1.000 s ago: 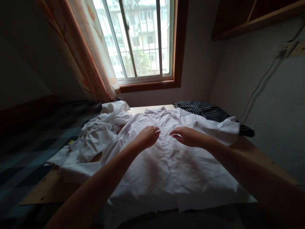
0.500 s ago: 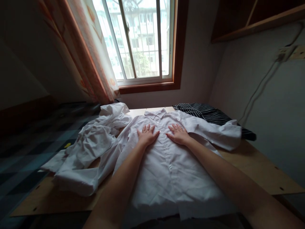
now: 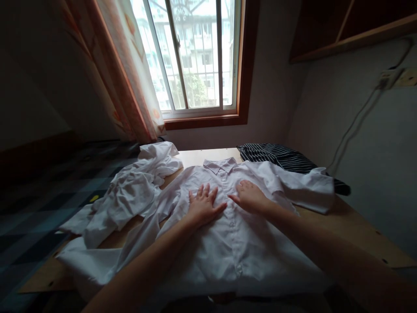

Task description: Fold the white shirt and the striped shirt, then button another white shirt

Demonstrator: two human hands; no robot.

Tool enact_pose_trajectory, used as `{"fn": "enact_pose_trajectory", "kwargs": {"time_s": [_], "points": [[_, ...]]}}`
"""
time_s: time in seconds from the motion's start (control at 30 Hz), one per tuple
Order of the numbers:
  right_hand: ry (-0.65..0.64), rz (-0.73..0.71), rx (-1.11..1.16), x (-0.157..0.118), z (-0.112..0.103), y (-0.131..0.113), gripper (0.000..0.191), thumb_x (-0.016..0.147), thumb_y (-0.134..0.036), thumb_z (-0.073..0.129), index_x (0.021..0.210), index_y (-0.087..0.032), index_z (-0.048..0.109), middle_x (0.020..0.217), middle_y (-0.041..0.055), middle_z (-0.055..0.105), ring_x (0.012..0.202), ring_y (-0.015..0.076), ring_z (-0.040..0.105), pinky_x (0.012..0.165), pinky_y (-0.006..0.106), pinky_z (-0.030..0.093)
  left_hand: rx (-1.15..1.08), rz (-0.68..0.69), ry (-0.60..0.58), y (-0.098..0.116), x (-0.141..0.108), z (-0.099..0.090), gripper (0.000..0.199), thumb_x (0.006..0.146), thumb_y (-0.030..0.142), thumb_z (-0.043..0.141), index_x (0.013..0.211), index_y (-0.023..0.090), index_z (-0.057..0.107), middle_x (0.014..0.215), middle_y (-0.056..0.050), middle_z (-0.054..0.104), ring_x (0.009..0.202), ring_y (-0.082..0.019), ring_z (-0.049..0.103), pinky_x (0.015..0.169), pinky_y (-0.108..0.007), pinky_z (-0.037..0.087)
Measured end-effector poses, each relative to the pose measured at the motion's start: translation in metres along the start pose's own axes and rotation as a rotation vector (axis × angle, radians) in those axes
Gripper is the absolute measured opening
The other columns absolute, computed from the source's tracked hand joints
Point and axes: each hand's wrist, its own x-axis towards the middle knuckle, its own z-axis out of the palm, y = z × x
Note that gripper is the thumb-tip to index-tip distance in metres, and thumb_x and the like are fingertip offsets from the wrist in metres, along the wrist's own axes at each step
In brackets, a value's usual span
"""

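A white button-up shirt (image 3: 208, 256) lies front side up, its collar pointing toward the window and its sleeves out to both sides. My left hand (image 3: 204, 206) rests flat on the chest, left of the button row, fingers spread. On the other side of the buttons, my right hand (image 3: 249, 196) lies palm down on the cloth, thumb out toward the placket and fingertips slightly bent. Neither hand grips the fabric. The shirt's bottom hem hangs at the near edge of the board.
Under the shirt is a wooden board (image 3: 345, 234). A crumpled white garment (image 3: 133, 191) lies at left, a black striped garment (image 3: 283, 157) at back right. A checked bedspread (image 3: 39, 204) spreads at far left. A window (image 3: 195, 61) and a curtain (image 3: 120, 78) stand behind.
Both hands have slid toward me over the chest, and the shirt's collar has come nearer with them. The left sleeve has shifted toward the near left edge.
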Motion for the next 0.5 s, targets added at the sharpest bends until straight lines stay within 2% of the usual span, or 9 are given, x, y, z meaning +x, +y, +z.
{"fn": "enact_pose_trajectory", "kwargs": {"time_s": [0.1, 0.23, 0.33, 0.4, 0.5], "points": [[0.015, -0.065, 0.047, 0.028, 0.005, -0.008, 0.056, 0.099, -0.041, 0.038, 0.145, -0.009, 0.045, 0.154, 0.0167, 0.04, 0.144, 0.0259, 0.031, 0.118, 0.036, 0.02, -0.004, -0.005, -0.01, 0.0, 0.003, 0.001, 0.089, 0.083, 0.082, 0.027, 0.154, 0.029, 0.029, 0.163, -0.011, 0.018, 0.15, -0.035, 0.011, 0.113, -0.07, 0.004], [-0.021, -0.014, 0.147, 0.054, 0.02, -0.007, 0.06, 0.1, -0.049, 0.03, 0.152, -0.02, 0.036, 0.161, 0.0078, 0.027, 0.149, 0.0237, 0.02, 0.12, 0.045, 0.012, -0.002, -0.054, 0.014, -0.008, 0.004, 0.0, 0.087, 0.084, 0.08, 0.027, 0.154, 0.029, 0.029, 0.163, -0.009, 0.019, 0.15, -0.036, 0.012, 0.113, -0.07, 0.006], [-0.054, 0.059, 0.165, 0.058, 0.023, 0.005, 0.067, 0.097, -0.06, 0.027, 0.155, -0.026, 0.028, 0.163, 0.005, 0.021, 0.15, 0.025, 0.015, 0.119, 0.054, 0.006, 0.017, -0.134, 0.035, -0.019, -0.001, -0.001, 0.078, 0.089, 0.074, 0.026, 0.152, 0.029, 0.033, 0.162, -0.008, 0.022, 0.15, -0.037, 0.013, 0.113, -0.071, 0.007], [-0.063, 0.114, 0.148, 0.058, 0.022, 0.016, 0.068, 0.097, -0.063, 0.026, 0.155, -0.028, 0.028, 0.163, 0.0051, 0.019, 0.15, 0.0263, 0.013, 0.118, 0.056, 0.006, 0.037, -0.163, 0.04, -0.027, -0.005, -0.003, 0.072, 0.092, 0.069, 0.025, 0.152, 0.03, 0.035, 0.162, -0.008, 0.023, 0.15, -0.036, 0.015, 0.113, -0.07, 0.007], [-0.049, 0.171, 0.12, 0.058, 0.02, 0.035, 0.068, 0.097, -0.061, 0.028, 0.154, -0.024, 0.032, 0.163, 0.0082, 0.02, 0.15, 0.0259, 0.015, 0.12, 0.046, 0.01, 0.07, -0.189, 0.042, -0.036, -0.009, -0.006, 0.066, 0.095, 0.061, 0.025, 0.151, 0.028, 0.036, 0.162, -0.009, 0.024, 0.149, -0.034, 0.018, 0.115, -0.066, 0.011]]}}
